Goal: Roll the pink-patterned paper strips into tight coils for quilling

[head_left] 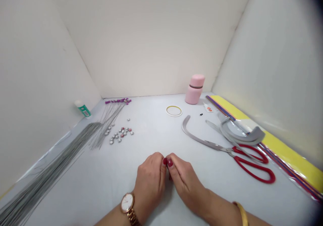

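Observation:
My left hand [151, 172] and my right hand [185, 179] meet at the front middle of the table, thumbs and curled fingers pressed together. Whatever sits between the fingertips is hidden or too small to name. Ahead and to the left lie several small silver folded stars [123, 133], a few of them reddish. To the right of my hands rest scissors [228, 150] with red handles, their blades apart. Curled silver-grey strips [195, 136] lie by and over the scissors.
A bundle of grey wires [58, 158] runs along the left; purple-tipped stems [113, 109] lie beyond. A glue stick [83, 108] is by the left wall. Farther back are a tape roll [174, 111], a pink bottle [195, 89] and a small white tube [208, 108]. Coloured sheets [280, 145] line the right.

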Action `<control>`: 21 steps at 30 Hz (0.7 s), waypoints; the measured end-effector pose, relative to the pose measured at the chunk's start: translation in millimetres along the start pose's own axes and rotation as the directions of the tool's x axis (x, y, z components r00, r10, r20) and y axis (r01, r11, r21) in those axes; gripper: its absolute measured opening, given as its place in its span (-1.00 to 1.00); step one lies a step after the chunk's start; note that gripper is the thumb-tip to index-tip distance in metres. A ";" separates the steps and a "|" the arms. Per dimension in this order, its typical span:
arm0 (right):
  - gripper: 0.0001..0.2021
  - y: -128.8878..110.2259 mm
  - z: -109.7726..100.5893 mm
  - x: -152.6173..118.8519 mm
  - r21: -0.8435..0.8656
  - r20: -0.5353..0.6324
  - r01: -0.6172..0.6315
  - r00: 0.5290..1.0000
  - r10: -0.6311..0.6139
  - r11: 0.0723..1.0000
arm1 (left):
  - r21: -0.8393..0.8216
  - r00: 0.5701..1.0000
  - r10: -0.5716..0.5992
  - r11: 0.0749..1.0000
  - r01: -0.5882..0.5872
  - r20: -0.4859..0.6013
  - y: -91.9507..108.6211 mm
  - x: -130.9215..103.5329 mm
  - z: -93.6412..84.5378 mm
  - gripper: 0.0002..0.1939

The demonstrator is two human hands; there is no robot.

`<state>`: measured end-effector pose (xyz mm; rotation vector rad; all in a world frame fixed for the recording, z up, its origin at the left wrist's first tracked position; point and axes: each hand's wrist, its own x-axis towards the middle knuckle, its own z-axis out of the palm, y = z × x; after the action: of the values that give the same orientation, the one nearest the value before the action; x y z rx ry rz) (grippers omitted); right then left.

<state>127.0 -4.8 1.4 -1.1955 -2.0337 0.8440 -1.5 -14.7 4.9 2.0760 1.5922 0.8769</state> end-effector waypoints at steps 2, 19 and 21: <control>-0.74 -0.4 0.9 0.2 0.009 -0.009 -0.005 1.000 0.005 1.000 | -0.099 0.999 -0.052 0.994 0.053 0.008 1.3 -0.4 -0.1 -0.73; -0.78 -0.4 10.8 1.5 -0.006 0.011 -0.081 0.997 0.081 0.997 | -0.583 0.929 -0.349 0.731 0.354 0.127 6.0 -5.6 11.7 -0.68; -0.77 -1.8 11.1 2.5 -0.011 0.019 -0.080 0.997 0.080 0.997 | -0.566 0.926 -0.357 0.742 0.360 0.121 4.1 -4.9 13.7 -0.68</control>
<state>116.5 -5.6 -3.4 -1.2863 -2.0189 0.8875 9.9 -19.6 -3.7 1.2868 1.4146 1.0449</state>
